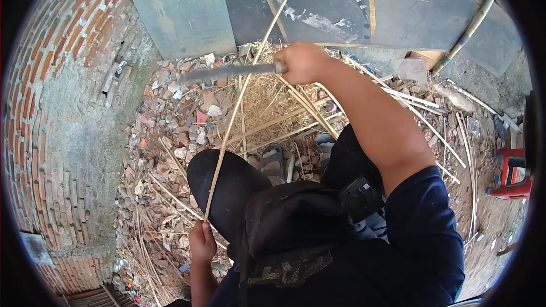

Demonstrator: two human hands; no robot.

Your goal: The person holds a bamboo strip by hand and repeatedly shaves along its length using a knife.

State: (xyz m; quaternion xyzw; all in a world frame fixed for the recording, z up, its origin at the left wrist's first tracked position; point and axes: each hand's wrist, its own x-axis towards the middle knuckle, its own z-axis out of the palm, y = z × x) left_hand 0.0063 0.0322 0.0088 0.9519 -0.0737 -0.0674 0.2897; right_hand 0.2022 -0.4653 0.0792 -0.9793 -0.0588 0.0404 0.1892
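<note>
My left hand (202, 242), low beside my left knee, is closed round the lower end of a long, pale bamboo strip (226, 135). The strip slants up over the knee and away to the far wall side. In front of me my right hand (304, 63) grips the handle of a machete (228, 72). Its blade points left, blurred by motion, and crosses the strip in its upper part; whether the two touch I cannot tell. Below them lies a heap of thin shavings (273, 99).
Rubble and litter cover the ground, with loose bamboo strips (418, 102) on the right and more at lower left. A brick wall (74, 131) stands left, grey panels (318, 14) ahead. A red stool (510, 176) is at far right.
</note>
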